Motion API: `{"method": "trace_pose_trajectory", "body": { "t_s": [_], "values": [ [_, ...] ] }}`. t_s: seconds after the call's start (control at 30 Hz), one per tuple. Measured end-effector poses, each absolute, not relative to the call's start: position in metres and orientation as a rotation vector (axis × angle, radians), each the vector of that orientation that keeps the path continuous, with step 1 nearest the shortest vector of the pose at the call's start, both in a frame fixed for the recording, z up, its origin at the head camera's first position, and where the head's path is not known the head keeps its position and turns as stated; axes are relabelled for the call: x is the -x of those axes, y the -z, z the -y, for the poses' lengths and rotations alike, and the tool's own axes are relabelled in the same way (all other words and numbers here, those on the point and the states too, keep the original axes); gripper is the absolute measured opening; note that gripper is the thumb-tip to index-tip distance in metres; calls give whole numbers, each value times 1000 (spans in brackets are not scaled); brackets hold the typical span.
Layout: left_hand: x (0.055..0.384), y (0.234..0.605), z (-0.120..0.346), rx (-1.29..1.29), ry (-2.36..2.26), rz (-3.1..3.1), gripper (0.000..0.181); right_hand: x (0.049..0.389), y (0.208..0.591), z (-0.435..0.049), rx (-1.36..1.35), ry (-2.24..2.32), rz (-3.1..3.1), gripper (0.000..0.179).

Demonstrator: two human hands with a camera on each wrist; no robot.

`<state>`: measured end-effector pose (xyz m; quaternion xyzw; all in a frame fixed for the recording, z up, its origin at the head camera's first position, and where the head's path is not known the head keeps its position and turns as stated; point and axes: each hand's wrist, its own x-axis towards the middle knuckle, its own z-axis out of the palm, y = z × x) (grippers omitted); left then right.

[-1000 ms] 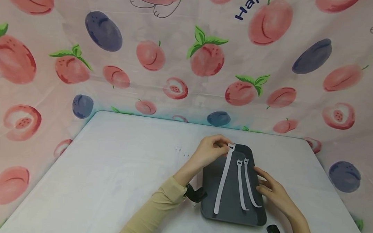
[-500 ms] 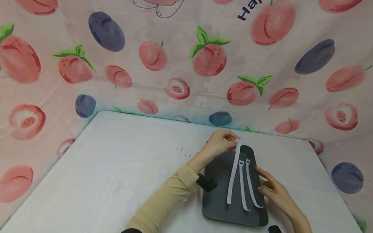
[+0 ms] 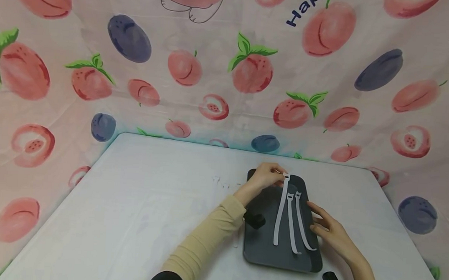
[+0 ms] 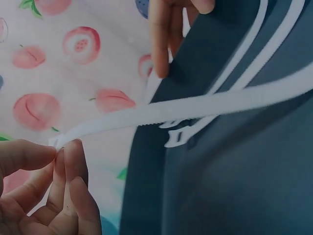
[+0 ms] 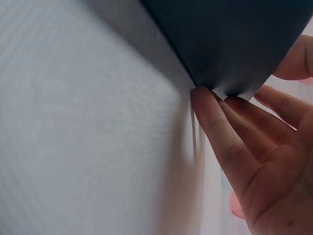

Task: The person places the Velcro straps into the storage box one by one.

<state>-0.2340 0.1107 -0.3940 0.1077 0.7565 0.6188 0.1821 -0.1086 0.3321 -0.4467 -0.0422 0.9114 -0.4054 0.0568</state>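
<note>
My left hand [image 3: 264, 175] pinches the slotted head of a white cable tie [image 3: 280, 217] between thumb and fingertips at the far end of a dark grey, round-cornered slab [image 3: 259, 244]. From there the strap runs down over the slab, as the left wrist view also shows. Just to its right, two more white ties, a middle tie [image 3: 291, 226] and an outer tie [image 3: 302, 225], lie side by side with slotted heads toward the far end. My right hand [image 3: 331, 228] rests its extended fingers along the slab's right edge; in the right wrist view its fingertips [image 5: 203, 95] meet that edge.
On the white table [image 3: 138, 211], left of the slab, several pale ties with small slotted heads [image 3: 216, 179] partly show beside the left sleeve [image 3: 209, 229]. A fruit-print cloth [image 3: 199, 38] hangs behind the table. Dark wrist cameras sit on both wrists.
My left hand has carried its tie to the right, closer to the two others. It rose a little midway and is lower again now. The right hand stays at the slab's edge.
</note>
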Motion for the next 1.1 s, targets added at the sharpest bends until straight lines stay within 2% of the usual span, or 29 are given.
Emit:
{"method": "trace_pose_trajectory", "body": {
  "t_s": [0.73,1.1],
  "values": [
    [238,440,-124,-149,-1698,-2142,13,109,449,-333,118,1221,-2766,62],
    [236,447,-127,-137,-1701,-2150,12,109,449,-333,129,1227,-2776,62]
  ]
}}
